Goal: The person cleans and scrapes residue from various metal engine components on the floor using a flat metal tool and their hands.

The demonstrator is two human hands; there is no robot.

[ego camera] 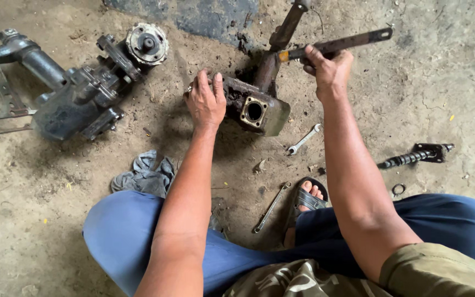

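Steel spanners, one long (271,208) and one short (304,138), lie on the dirt floor (441,104) nearest the seated person. Beyond, the left hand (206,102) rests on a rusty box-shaped metal housing (255,108), fingers spread. Farthest, the right hand (328,68) has its fingers closed around a flat rusty metal bar (347,42) above the housing.

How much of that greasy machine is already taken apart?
Done: a worm shaft, a ring and a big assembly already lie apart on the ground. In hand: the left hand steadies the metal housing while the right hand grips a flat bar. Left: the housing still has its shaft attached.
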